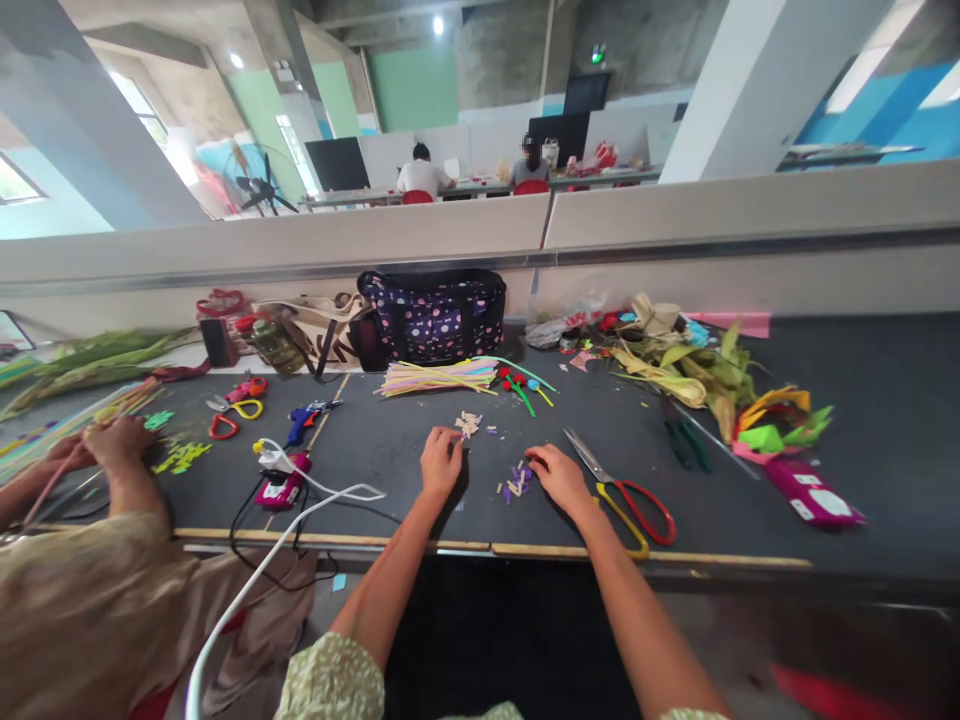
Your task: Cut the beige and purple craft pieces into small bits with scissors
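Note:
My left hand (pixel 441 462) rests on the dark tabletop, fingers loosely bent and slightly apart. Its fingertips are beside a small pile of beige cut pieces (pixel 470 424). My right hand (pixel 556 475) is spread with its fingertips close to a second pile, of purple cut pieces (pixel 517 480) with a few beige ones mixed in. I see nothing held in either hand, though the undersides of the fingers are hidden. Close to the right wrist lie large open scissors (pixel 611 480) with one red and one yellow handle.
Behind the hands lie a bundle of pipe cleaners (pixel 442 377) and a patterned bag (pixel 450 310). To the left are a blue glue gun (pixel 304 422), a magenta power box (pixel 283 482) with a white cable and a co-worker's hands (pixel 112 440). Pliers (pixel 684 435) and corn husks (pixel 690 370) lie right.

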`<control>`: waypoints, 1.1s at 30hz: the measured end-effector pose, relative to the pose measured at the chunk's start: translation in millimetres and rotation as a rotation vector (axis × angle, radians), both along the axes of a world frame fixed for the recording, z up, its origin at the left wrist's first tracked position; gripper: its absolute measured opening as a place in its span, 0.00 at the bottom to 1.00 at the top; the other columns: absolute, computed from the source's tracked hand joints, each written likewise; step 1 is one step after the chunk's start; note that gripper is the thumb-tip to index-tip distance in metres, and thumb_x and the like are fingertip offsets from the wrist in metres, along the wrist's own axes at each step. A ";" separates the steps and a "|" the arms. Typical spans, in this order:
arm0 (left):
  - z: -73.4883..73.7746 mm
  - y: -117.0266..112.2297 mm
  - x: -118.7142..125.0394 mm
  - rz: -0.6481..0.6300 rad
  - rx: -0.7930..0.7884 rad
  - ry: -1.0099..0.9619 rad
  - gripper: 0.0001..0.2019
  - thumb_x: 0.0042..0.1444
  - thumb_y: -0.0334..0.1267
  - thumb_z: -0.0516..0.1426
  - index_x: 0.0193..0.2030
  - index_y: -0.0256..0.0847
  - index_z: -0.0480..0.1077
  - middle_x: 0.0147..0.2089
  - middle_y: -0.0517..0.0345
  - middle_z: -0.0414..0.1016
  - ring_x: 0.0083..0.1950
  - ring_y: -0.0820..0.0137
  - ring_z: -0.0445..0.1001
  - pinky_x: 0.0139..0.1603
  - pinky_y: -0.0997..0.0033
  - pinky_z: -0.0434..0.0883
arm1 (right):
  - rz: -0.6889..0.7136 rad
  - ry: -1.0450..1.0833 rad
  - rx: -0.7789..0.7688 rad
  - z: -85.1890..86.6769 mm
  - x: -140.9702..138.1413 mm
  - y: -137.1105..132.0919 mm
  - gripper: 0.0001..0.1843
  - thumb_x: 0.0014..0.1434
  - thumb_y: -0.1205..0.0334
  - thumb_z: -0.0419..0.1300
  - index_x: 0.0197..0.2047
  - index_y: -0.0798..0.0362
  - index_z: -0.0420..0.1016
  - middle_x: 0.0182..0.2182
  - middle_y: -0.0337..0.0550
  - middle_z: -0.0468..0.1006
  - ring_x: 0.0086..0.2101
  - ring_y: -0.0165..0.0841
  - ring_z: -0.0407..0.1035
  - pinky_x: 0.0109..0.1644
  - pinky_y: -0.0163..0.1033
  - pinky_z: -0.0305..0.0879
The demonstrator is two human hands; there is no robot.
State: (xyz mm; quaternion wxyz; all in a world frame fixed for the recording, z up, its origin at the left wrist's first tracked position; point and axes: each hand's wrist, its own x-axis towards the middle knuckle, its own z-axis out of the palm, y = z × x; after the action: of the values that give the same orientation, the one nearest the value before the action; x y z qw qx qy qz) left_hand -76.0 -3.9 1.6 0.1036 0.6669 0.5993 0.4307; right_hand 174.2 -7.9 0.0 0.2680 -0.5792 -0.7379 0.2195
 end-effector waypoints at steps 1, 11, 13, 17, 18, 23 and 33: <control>-0.2 1.1 2.5 0.001 -0.016 0.022 0.08 0.58 0.33 0.52 0.39 0.43 0.72 0.40 0.55 0.70 0.41 0.69 0.69 0.44 0.69 0.67 | 0.002 -0.005 0.004 -1.8 -1.7 2.0 0.14 0.57 0.64 0.53 0.43 0.48 0.77 0.40 0.42 0.76 0.40 0.33 0.70 0.43 0.36 0.62; 8.7 43.7 49.6 -0.125 -0.050 0.401 0.08 0.57 0.36 0.56 0.42 0.45 0.76 0.42 0.51 0.68 0.47 0.62 0.63 0.47 0.63 0.63 | -0.085 0.102 0.126 -11.9 -14.1 23.9 0.16 0.61 0.61 0.48 0.45 0.50 0.76 0.41 0.44 0.76 0.41 0.34 0.70 0.46 0.39 0.63; 8.1 54.5 50.2 -0.137 -0.084 0.424 0.06 0.56 0.37 0.57 0.38 0.45 0.76 0.41 0.51 0.68 0.46 0.61 0.63 0.46 0.63 0.63 | -0.093 0.131 0.143 -12.8 -10.2 22.5 0.16 0.61 0.60 0.48 0.44 0.50 0.75 0.41 0.45 0.76 0.41 0.35 0.70 0.46 0.40 0.64; 10.3 58.8 42.7 0.022 -0.016 0.306 0.06 0.55 0.34 0.57 0.38 0.44 0.75 0.41 0.50 0.69 0.45 0.61 0.64 0.45 0.63 0.63 | -0.008 0.163 0.135 -10.6 0.2 19.0 0.16 0.61 0.58 0.49 0.42 0.49 0.76 0.39 0.44 0.76 0.40 0.33 0.71 0.45 0.39 0.64; 11.7 56.4 41.0 0.057 0.016 0.256 0.06 0.56 0.35 0.56 0.39 0.44 0.75 0.40 0.51 0.70 0.45 0.61 0.64 0.45 0.64 0.63 | 0.033 0.163 0.123 -9.4 2.2 18.4 0.14 0.61 0.59 0.50 0.41 0.48 0.77 0.38 0.42 0.76 0.39 0.33 0.71 0.44 0.38 0.64; 15.3 39.3 39.0 0.015 0.129 0.042 0.07 0.59 0.36 0.54 0.37 0.44 0.74 0.35 0.55 0.72 0.41 0.65 0.68 0.44 0.66 0.63 | 0.163 0.143 0.073 -5.6 4.1 15.4 0.10 0.58 0.61 0.55 0.37 0.45 0.78 0.37 0.39 0.76 0.42 0.33 0.68 0.46 0.38 0.62; -2.2 31.2 44.0 -0.330 -0.131 -0.398 0.06 0.52 0.39 0.60 0.36 0.41 0.75 0.31 0.59 0.73 0.28 0.74 0.65 0.31 0.73 0.62 | 0.056 0.320 0.031 1.1 -8.0 15.3 0.10 0.58 0.57 0.54 0.33 0.49 0.76 0.34 0.41 0.75 0.39 0.33 0.67 0.45 0.39 0.60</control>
State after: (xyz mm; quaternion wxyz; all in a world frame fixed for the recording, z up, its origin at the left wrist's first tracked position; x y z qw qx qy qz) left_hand -32.0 27.3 -0.7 0.3310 0.6498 0.4767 0.4908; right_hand 166.2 7.4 1.1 0.3847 -0.5121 -0.7049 0.3047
